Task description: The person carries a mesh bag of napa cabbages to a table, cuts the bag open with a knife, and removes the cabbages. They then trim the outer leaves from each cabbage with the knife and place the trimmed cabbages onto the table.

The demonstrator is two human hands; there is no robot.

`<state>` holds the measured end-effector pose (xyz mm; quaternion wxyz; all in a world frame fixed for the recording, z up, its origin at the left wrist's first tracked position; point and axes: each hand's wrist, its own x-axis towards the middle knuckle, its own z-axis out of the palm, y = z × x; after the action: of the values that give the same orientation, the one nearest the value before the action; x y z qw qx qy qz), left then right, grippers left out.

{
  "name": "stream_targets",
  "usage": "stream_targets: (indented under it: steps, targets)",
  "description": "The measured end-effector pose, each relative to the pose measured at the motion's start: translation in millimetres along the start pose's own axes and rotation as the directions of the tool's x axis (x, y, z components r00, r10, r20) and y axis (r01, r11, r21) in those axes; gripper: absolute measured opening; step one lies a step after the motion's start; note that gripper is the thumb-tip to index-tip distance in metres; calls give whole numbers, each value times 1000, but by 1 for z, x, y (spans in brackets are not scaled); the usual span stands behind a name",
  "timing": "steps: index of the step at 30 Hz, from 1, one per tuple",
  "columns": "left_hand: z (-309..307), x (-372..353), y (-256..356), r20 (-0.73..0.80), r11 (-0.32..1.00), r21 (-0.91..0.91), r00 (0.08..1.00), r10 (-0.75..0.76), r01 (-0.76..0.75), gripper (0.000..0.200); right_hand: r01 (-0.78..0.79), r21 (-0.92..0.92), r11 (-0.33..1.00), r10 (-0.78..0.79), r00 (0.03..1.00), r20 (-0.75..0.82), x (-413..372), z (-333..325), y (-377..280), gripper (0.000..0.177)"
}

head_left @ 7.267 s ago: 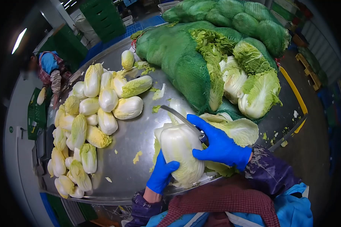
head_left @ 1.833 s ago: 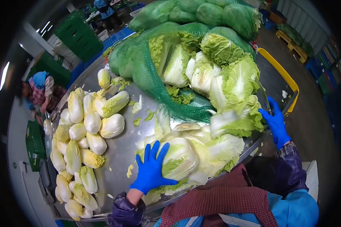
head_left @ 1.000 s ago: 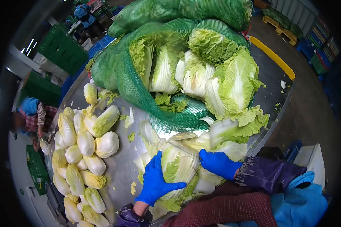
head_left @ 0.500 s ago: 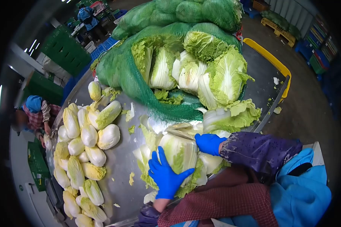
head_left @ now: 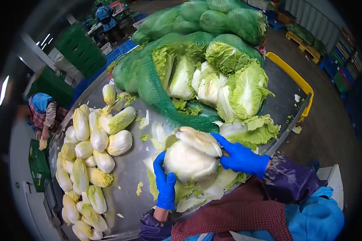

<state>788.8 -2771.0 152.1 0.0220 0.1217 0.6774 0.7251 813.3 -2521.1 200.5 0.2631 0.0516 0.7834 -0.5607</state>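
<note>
A napa cabbage [head_left: 191,162] is tipped so that its pale base end faces me, with loosened outer leaves along its upper side. My left hand [head_left: 165,182], in a blue glove, is curved around the cabbage's left side. At its right side is my right hand [head_left: 241,158], also gloved, with fingers against the outer leaves. A dark bit of what looks like a knife handle [head_left: 225,153] shows in the right grip; the blade is hidden. Cut-off leaves [head_left: 189,204] lie under and around the cabbage on the metal table [head_left: 128,176].
Several trimmed cabbage hearts [head_left: 98,138] are heaped on the left. Behind, a green net sack [head_left: 142,80] lies open with whole cabbages inside, and another full sack [head_left: 205,20] rests beyond. A yellow basket [head_left: 295,74] borders the right edge. A co-worker [head_left: 46,114] stands at far left.
The cabbage has been turned so its base faces me. My left hand has moved from flat on top to its side; my right hand has shifted right, and the blade has gone from sight.
</note>
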Motion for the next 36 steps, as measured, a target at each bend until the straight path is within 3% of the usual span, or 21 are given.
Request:
stream_targets:
  steps: [2,3,5,7,9,13,15,16,17,18,19,21,25,27,28,29,30,31,33,35,36]
  targets:
    - [7,13,20,13,997,66,999,29,-30,70,226,-323,919,-247,969,-25,-3,1,2,67]
    - [10,18,27,39,990,131,998,45,-50,69,230,-328,916,-249,968,-16,-2,7,4,67]
    - [14,20,30,-27,993,121,1000,-5,9,60,366,-153,918,-375,927,-30,-2,18,4,67]
    - [7,21,32,-92,986,-2,982,-164,165,50,300,-53,952,-301,954,-6,8,3,6,67]
    - [2,17,32,-135,988,-21,978,-158,156,45,-128,68,989,136,980,-145,35,-25,38,64]
    - [-7,17,30,-118,981,-75,975,-190,182,45,-193,-135,972,172,973,-151,26,-27,36,58]
    - [0,22,32,-149,975,-114,967,-207,191,42,-10,-241,970,-76,935,-347,18,-14,7,55]
    - [2,24,30,-149,974,-114,966,-210,194,42,-12,-240,971,-74,935,-346,18,-7,-1,55]
    - [3,27,28,-130,976,-83,969,-209,200,40,270,-169,948,-311,903,-297,18,1,-7,56]
    - [4,30,27,-110,977,-53,972,-209,205,38,530,-85,844,-532,804,-267,18,10,-12,57]
    - [8,34,29,-109,977,-55,972,-210,205,38,529,-86,845,-531,804,-267,19,19,-17,57]
    - [13,39,35,-180,959,-108,943,-279,263,36,580,-390,715,-678,711,-186,19,39,-23,60]
    - [2,50,17,-118,964,-181,969,-219,196,32,439,-453,776,-587,766,-262,9,63,-15,60]
    - [-8,52,16,-117,961,-167,963,-242,221,33,463,-538,704,-614,778,-135,2,61,-1,60]
    - [-11,52,20,-138,950,-211,955,-261,229,34,489,-570,661,-664,734,-141,7,59,21,55]
    - [-15,52,22,-159,938,-255,947,-278,233,36,433,-365,824,-538,800,-265,4,44,29,48]
    - [-21,46,21,-103,924,-281,949,-299,260,37,62,-147,987,-123,883,-453,9,28,31,43]
    - [-22,42,19,-107,924,-282,948,-299,259,37,306,-329,894,-447,678,-584,27,2,55,40]
    - [-22,35,17,-94,955,-188,963,-251,230,43,242,-477,845,-499,678,-541,19,-27,17,44]
    - [-14,37,19,-79,956,-184,966,-247,229,43,433,-259,863,-501,796,-340,18,-14,-25,51]
    - [-10,40,20,-68,959,-182,970,-231,216,43,527,-117,842,-538,804,-252,26,0,-34,54]
